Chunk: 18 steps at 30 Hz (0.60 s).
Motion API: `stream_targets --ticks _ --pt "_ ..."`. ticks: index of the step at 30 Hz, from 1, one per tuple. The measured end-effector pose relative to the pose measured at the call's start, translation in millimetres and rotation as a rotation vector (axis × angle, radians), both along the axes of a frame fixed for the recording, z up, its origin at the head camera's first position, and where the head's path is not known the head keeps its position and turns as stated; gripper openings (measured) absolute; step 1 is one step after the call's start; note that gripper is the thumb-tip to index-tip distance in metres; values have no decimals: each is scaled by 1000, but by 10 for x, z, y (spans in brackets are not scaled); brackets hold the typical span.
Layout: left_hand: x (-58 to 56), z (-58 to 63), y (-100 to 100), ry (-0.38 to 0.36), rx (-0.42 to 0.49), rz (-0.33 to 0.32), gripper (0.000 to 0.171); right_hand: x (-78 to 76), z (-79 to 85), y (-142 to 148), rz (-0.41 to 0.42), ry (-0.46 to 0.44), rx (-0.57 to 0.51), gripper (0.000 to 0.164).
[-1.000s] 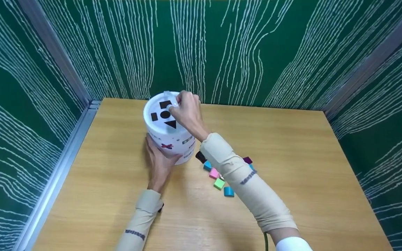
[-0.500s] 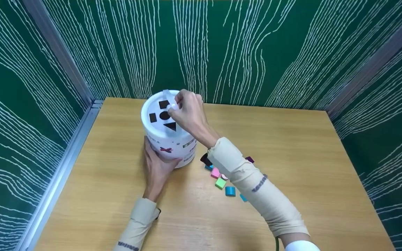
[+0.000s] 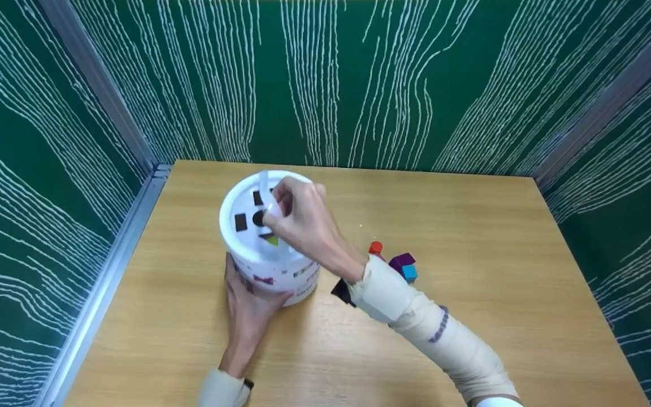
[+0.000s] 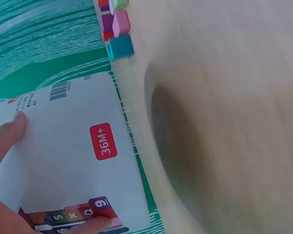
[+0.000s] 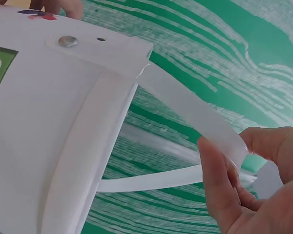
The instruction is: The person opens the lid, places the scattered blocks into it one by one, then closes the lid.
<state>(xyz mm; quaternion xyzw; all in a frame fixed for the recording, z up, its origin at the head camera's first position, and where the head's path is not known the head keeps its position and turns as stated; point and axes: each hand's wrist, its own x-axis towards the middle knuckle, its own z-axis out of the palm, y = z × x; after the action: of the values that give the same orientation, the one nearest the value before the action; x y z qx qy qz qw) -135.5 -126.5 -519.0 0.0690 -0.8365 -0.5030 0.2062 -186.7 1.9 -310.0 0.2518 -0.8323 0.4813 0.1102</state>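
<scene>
A white shape-sorter bucket [image 3: 300, 280] with printed pictures has a white lid [image 3: 229, 226] with dark cut-out holes. Through the triangular hole shows a bit of yellow-green. My right hand [image 3: 311, 226] grips the clear plastic strap handle [image 5: 185, 109] between thumb and curled fingers, above the lid. Against the bucket's lower side lies my left hand [image 3: 249, 314], thumb and fingers spread around the wall. In the left wrist view, the bucket's base stands apart from the table, with a dark shadow on the wood.
Red [image 3: 376, 247], purple [image 3: 402, 260] and blue blocks [image 3: 409, 273] lie on the wooden table [image 3: 461, 237] right of the bucket. My right forearm covers part of that area. Green patterned walls [image 3: 359, 85] enclose the table's back and sides.
The bucket has come toward me and slightly left, raised off the table, with both hands moving along. Its lid appears larger. Several blocks are now hidden by the right arm.
</scene>
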Motion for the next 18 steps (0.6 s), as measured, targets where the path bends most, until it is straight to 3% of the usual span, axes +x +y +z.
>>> stream_targets --ticks 6,12,18 --pt "310 -4 11 -36 -37 21 128 279 -44 37 61 58 -30 10" --pt "521 -37 -10 -75 -28 27 129 511 -141 35 125 81 -34 8" --pt "734 -122 -18 -132 -28 44 130 644 -268 -2 148 93 -64 9"
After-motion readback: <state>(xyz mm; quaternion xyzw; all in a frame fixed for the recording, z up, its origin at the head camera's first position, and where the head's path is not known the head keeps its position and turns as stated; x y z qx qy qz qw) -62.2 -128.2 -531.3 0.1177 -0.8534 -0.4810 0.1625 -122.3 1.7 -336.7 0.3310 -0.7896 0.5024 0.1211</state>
